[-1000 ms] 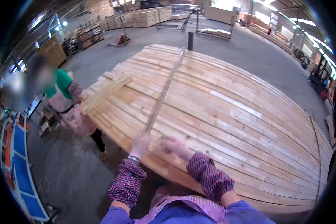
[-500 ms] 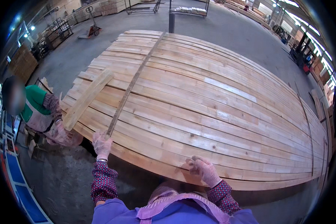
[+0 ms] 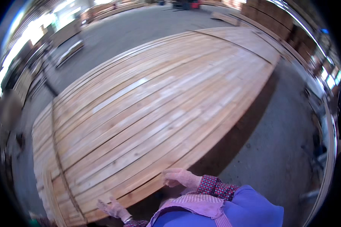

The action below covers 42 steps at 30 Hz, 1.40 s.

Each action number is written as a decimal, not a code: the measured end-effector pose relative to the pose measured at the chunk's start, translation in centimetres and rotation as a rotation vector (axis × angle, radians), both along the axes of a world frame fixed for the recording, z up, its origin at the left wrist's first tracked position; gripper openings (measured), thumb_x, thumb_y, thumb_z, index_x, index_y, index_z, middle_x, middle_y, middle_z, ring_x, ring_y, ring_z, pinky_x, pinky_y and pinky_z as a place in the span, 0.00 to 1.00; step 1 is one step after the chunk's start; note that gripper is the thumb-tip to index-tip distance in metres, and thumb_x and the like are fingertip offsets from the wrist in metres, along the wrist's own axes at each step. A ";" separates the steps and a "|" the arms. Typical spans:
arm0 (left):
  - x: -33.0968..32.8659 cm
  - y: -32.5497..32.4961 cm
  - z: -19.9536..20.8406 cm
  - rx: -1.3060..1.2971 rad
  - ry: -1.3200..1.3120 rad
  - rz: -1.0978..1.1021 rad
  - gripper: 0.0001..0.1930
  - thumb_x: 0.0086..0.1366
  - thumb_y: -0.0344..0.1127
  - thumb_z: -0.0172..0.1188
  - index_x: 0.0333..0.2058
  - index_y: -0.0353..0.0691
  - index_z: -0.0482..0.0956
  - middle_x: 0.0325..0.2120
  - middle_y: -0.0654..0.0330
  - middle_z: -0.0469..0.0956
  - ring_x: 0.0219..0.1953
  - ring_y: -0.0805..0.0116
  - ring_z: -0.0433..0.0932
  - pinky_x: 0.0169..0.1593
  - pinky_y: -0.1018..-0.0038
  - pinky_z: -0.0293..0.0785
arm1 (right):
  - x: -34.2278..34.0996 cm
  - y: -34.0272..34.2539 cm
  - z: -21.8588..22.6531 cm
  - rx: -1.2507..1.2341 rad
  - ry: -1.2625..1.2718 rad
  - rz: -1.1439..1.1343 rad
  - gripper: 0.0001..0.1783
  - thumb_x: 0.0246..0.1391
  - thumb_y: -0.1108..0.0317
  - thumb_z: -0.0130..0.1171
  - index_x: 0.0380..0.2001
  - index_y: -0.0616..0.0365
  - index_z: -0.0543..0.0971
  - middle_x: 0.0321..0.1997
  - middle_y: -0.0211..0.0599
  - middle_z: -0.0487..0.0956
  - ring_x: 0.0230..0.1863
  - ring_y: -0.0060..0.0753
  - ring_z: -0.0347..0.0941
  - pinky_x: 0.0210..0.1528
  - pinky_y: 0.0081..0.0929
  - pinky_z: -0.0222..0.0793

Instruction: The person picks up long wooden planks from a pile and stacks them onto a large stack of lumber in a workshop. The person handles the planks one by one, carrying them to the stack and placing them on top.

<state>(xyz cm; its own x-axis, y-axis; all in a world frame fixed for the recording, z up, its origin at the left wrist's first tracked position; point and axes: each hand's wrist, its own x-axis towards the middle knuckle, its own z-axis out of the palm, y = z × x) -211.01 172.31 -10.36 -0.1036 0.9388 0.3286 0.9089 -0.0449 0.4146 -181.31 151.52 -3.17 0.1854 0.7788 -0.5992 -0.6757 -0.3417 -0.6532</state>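
A wide layer of long pale wooden boards [image 3: 140,125] stretches in front of me. My left hand [image 3: 114,209], in a light glove, is at the near edge toward the left end. Its fingers are spread, and it holds nothing. Left of it, a thin dark wooden strip [image 3: 58,159] lies across the boards, its near end apart from my fingers. My right hand [image 3: 181,178], also gloved, hovers at the near edge further right. Its fingers are loosely bent, somewhat blurred, with nothing visible in them.
A loose board [image 3: 49,193] lies crosswise at the left end. A bit of a person's green sleeve [image 3: 39,220] shows at the lower left. Another strip [image 3: 235,46] crosses the far right end. Grey concrete floor [image 3: 250,151] runs along the right side; timber stacks [image 3: 267,19] stand behind.
My view has swung to the right. My left hand has let go of the strip's near end, and its fingers have spread. The co-worker has mostly left the view.
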 end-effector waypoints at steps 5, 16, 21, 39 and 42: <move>22.4 -8.9 3.5 0.085 -0.459 -0.561 0.31 0.60 0.27 0.60 0.62 0.33 0.62 0.62 0.47 0.62 0.65 0.54 0.59 0.67 0.64 0.55 | 8.6 -10.9 -2.4 0.142 -0.114 -0.175 0.30 0.60 0.56 0.57 0.60 0.63 0.66 0.41 0.32 0.78 0.35 0.19 0.75 0.39 0.18 0.72; 53.6 -27.3 -2.9 -0.623 -0.852 -1.224 0.33 0.61 0.25 0.60 0.64 0.34 0.58 0.60 0.51 0.66 0.60 0.57 0.68 0.62 0.65 0.65 | 24.8 -35.0 -1.2 -0.043 -0.215 -0.799 0.25 0.61 0.63 0.53 0.57 0.67 0.68 0.45 0.41 0.78 0.39 0.28 0.77 0.43 0.26 0.76; 67.7 -38.6 0.0 -0.954 -0.484 -1.471 0.35 0.60 0.41 0.61 0.62 0.32 0.59 0.57 0.46 0.70 0.53 0.56 0.74 0.57 0.67 0.69 | 30.6 -46.5 -5.3 -0.144 -0.214 -1.121 0.24 0.61 0.64 0.52 0.57 0.66 0.68 0.42 0.42 0.79 0.36 0.30 0.77 0.39 0.28 0.77; 123.8 -72.1 5.2 -0.826 -0.117 -1.623 0.41 0.59 0.49 0.60 0.66 0.37 0.55 0.52 0.49 0.74 0.56 0.58 0.72 0.57 0.66 0.68 | 40.5 -78.1 -26.8 -0.901 -0.586 -1.132 0.11 0.45 0.62 0.62 0.26 0.56 0.73 0.23 0.48 0.75 0.27 0.45 0.77 0.31 0.43 0.71; 132.9 -76.0 3.4 -0.779 -0.122 -1.564 0.41 0.58 0.51 0.59 0.65 0.37 0.56 0.54 0.49 0.73 0.58 0.59 0.70 0.58 0.66 0.67 | 44.3 -83.9 -29.5 -1.097 -0.640 -0.881 0.11 0.47 0.60 0.60 0.28 0.55 0.75 0.24 0.52 0.77 0.29 0.50 0.77 0.34 0.43 0.71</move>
